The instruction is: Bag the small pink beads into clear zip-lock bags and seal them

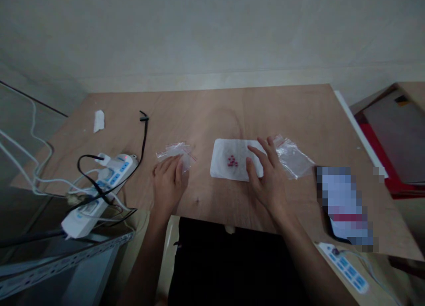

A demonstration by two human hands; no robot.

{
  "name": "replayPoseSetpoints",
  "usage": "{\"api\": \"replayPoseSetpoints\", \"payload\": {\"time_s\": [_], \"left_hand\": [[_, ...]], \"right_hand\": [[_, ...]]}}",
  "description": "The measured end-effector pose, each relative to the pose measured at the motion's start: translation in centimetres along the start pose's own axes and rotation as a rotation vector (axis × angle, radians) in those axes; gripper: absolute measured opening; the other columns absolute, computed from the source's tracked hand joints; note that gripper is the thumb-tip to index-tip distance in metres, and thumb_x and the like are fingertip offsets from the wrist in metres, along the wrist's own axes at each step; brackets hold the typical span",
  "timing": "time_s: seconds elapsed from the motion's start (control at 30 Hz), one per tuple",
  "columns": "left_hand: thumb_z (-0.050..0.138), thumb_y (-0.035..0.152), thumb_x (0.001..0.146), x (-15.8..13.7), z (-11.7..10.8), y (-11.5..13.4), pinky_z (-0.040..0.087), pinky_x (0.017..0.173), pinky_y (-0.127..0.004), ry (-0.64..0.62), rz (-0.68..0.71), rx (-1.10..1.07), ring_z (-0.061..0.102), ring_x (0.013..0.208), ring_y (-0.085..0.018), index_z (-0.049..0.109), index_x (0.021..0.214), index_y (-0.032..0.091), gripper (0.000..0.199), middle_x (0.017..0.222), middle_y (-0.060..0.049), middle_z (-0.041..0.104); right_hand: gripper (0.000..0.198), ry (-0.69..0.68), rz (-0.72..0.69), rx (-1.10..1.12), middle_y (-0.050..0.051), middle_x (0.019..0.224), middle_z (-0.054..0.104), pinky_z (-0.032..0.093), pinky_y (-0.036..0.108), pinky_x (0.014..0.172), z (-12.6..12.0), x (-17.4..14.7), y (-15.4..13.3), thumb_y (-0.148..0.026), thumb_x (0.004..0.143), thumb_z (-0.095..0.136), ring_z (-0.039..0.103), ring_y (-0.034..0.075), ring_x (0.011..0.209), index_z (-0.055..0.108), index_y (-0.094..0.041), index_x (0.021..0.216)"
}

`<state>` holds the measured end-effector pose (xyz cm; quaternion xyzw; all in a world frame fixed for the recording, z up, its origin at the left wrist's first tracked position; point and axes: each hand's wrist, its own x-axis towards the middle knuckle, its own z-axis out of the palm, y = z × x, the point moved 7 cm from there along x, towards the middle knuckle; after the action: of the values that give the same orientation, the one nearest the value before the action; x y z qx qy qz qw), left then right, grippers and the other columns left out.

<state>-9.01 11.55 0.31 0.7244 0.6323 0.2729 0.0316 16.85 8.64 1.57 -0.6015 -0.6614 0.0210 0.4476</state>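
Note:
My left hand (168, 177) is over a few small clear zip bags (186, 152) on the wooden table, its fingers drawn together at their near edge; the fingertips are partly hidden. My right hand (270, 177) has its fingers apart, with thumb and forefinger over the right part of a white rounded tray or sheet (221, 151). Nothing shows between those fingers. Several small red pieces (233, 160) lie in a cluster on the white surface, left of my right thumb. Beyond the right hand lies a larger clear zip bag (294, 157), crumpled and close to the fingers.
At left, a power strip (116, 175) carries tangled cables, and a black cable (144, 135) reaches onto the table. A white scrap (98, 121) lies farther back. To the right are a phone (345, 204) and, below the table edge, another power strip (345, 268).

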Motion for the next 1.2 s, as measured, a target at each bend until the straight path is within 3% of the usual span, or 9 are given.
{"api": "replayPoseSetpoints", "payload": {"time_s": [0.1, 0.2, 0.27, 0.33, 0.43, 0.5, 0.67, 0.83, 1.2], "left_hand": [[0.041, 0.034, 0.097, 0.1, -1.8, 1.5, 0.046, 0.092, -0.04, 0.031, 0.033, -0.2, 0.067, 0.098, -0.025, 0.07, 0.097, 0.016, 0.034, 0.098, -0.01, 0.075], [0.043, 0.035, 0.097, 0.1, -1.7, 3.7, 0.05, 0.078, -0.031, -0.177, 0.05, -0.473, 0.068, 0.083, -0.02, 0.069, 0.086, 0.019, 0.032, 0.085, -0.005, 0.073], [0.042, 0.034, 0.098, -0.3, -1.0, 5.3, 0.05, 0.074, -0.029, -0.321, 0.066, -0.609, 0.067, 0.079, -0.018, 0.067, 0.085, 0.02, 0.032, 0.083, -0.004, 0.072], [0.046, 0.034, 0.096, -0.4, -0.8, 6.1, 0.049, 0.078, -0.029, -0.296, 0.052, -0.633, 0.065, 0.085, -0.018, 0.066, 0.089, 0.02, 0.025, 0.088, -0.004, 0.07], [0.058, 0.035, 0.09, -0.6, -2.0, 6.1, 0.046, 0.079, -0.029, 0.027, -0.076, -0.553, 0.06, 0.083, -0.017, 0.06, 0.085, 0.02, 0.016, 0.083, -0.002, 0.064], [0.061, 0.037, 0.088, -1.0, -2.2, 6.6, 0.045, 0.072, -0.026, 0.112, -0.161, -0.596, 0.055, 0.072, -0.014, 0.057, 0.076, 0.02, 0.021, 0.072, 0.001, 0.057], [0.061, 0.035, 0.088, -1.2, -0.2, 9.6, 0.049, 0.07, -0.025, -0.149, -0.259, -0.922, 0.063, 0.071, -0.013, 0.069, 0.081, 0.019, 0.019, 0.074, 0.0, 0.068], [0.068, 0.03, 0.082, -1.0, 0.8, 9.6, 0.052, 0.077, -0.026, -0.193, -0.368, -1.118, 0.068, 0.079, -0.016, 0.074, 0.079, 0.019, 0.013, 0.078, -0.001, 0.074], [0.073, 0.045, 0.078, -1.0, 2.7, 10.5, 0.049, 0.065, -0.023, -0.342, -0.361, -1.237, 0.063, 0.066, -0.013, 0.068, 0.072, 0.018, 0.028, 0.069, -0.001, 0.069]], "right_hand": [[0.031, -0.088, 0.012, 0.184, 0.013, 0.13, 0.064, 0.044, 0.051, 0.108, 0.0, 1.1, -1.9, -0.026, 0.093, 0.053, 0.054, 0.026, 0.129, 0.062, -0.021, 0.123], [0.034, -0.28, 0.06, 0.483, 0.008, 0.125, 0.068, 0.052, 0.041, 0.098, 1.1, 1.9, -4.4, -0.028, 0.091, 0.059, 0.064, 0.022, 0.115, 0.063, -0.024, 0.124], [0.024, -0.399, 0.136, 0.659, 0.004, 0.109, 0.075, 0.057, 0.034, 0.084, 2.0, 1.9, -5.4, -0.028, 0.089, 0.063, 0.07, 0.019, 0.097, 0.071, -0.025, 0.111], [0.013, -0.393, 0.217, 0.746, 0.001, 0.089, 0.078, 0.058, 0.031, 0.075, 2.1, 1.6, -5.5, -0.027, 0.087, 0.066, 0.072, 0.016, 0.08, 0.076, -0.024, 0.095], [0.011, -0.228, 0.219, 0.644, 0.0, 0.084, 0.078, 0.059, 0.034, 0.081, 0.7, 1.2, -5.0, -0.023, 0.087, 0.066, 0.072, 0.015, 0.075, 0.076, -0.024, 0.09], [0.015, -0.157, 0.111, 0.503, 0.002, 0.09, 0.078, 0.059, 0.035, 0.082, -0.5, 0.8, -5.5, -0.019, 0.088, 0.064, 0.072, 0.016, 0.078, 0.076, -0.024, 0.097], [0.024, -0.161, -0.2, 0.187, 0.011, 0.107, 0.076, 0.061, 0.037, 0.083, -2.0, 0.1, -7.6, -0.012, 0.093, 0.055, 0.071, 0.021, 0.094, 0.072, -0.013, 0.109], [0.033, -0.285, -0.235, 0.153, 0.014, 0.128, 0.066, 0.056, 0.044, 0.097, -1.7, -0.4, -7.4, -0.015, 0.097, 0.048, 0.065, 0.025, 0.115, 0.062, -0.011, 0.126], [0.026, -0.303, 0.201, 0.541, 0.004, 0.088, 0.069, 0.059, 0.028, 0.07, -1.6, -0.4, -5.0, -0.028, 0.089, 0.065, 0.066, 0.014, 0.078, 0.073, -0.026, 0.113]]}}
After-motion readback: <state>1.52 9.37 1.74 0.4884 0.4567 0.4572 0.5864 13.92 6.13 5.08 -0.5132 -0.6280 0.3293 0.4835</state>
